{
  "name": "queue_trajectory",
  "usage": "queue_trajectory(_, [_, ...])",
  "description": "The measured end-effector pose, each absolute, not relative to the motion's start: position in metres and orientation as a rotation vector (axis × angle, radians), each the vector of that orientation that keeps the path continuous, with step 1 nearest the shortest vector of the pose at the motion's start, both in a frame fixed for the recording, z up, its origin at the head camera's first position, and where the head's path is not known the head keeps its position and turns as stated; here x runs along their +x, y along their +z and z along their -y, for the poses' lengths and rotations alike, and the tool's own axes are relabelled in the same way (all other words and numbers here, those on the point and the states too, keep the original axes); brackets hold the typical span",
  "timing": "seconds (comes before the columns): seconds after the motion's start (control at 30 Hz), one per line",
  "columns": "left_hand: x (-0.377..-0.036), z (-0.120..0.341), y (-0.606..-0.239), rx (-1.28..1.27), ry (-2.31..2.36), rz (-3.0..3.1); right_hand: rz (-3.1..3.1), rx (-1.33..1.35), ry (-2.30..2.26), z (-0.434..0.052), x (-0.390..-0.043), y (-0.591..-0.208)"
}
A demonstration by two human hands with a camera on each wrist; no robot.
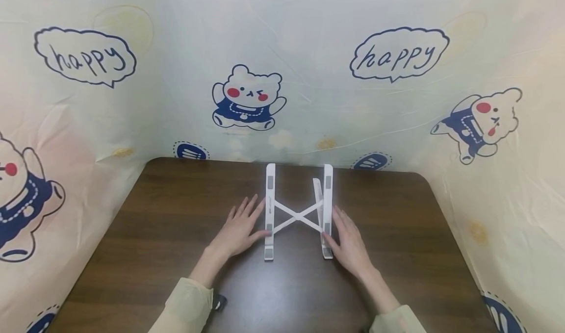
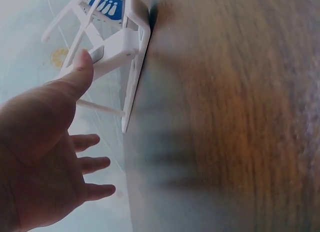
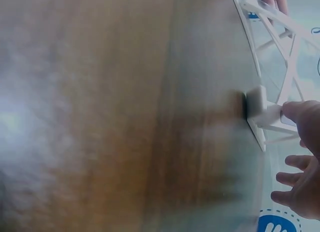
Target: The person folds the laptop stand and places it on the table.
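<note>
A white folding laptop stand [image 1: 298, 216] stands unfolded on the table, its crossed braces spread between two side rails with grey pads. On its left side is my left hand [image 1: 237, 232], fingers straight and spread, the thumb's tip at the near part of the left rail. In the left wrist view that thumb [image 2: 84, 67] lies against the rail while the other fingers reach past it without curling. My right hand [image 1: 351, 242] is at the right rail, its thumb touching the near part. The right wrist view has the right fingers [image 3: 295, 179] extended, apart from the stand [image 3: 257, 102].
The dark brown wooden table [image 1: 176, 195] has rounded far corners. A pale cloth [image 1: 309, 38] with bear drawings and "happy" bubbles hangs behind it and on both sides. Beside the left sleeve [image 1: 190, 303] is a small black object [image 1: 219, 302].
</note>
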State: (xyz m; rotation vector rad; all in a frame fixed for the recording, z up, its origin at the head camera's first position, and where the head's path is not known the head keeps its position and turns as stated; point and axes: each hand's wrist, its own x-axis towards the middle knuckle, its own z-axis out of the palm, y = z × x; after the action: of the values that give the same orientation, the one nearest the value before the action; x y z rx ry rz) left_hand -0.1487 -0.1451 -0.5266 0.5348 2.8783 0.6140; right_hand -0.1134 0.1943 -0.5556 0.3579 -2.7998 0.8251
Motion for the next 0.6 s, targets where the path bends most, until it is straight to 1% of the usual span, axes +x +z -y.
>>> queue_trajectory(0.33, [-0.149, 0.143, -0.527, 0.535, 0.629, -2.868, 2.826, 0.370, 0.846, -0.198, -0.118, -0.552])
queue_trajectory(0.6, [-0.150, 0.138, -0.525, 0.543, 0.686, -2.862, 2.804, 0.412, 0.973, -0.201, -0.135, -0.545])
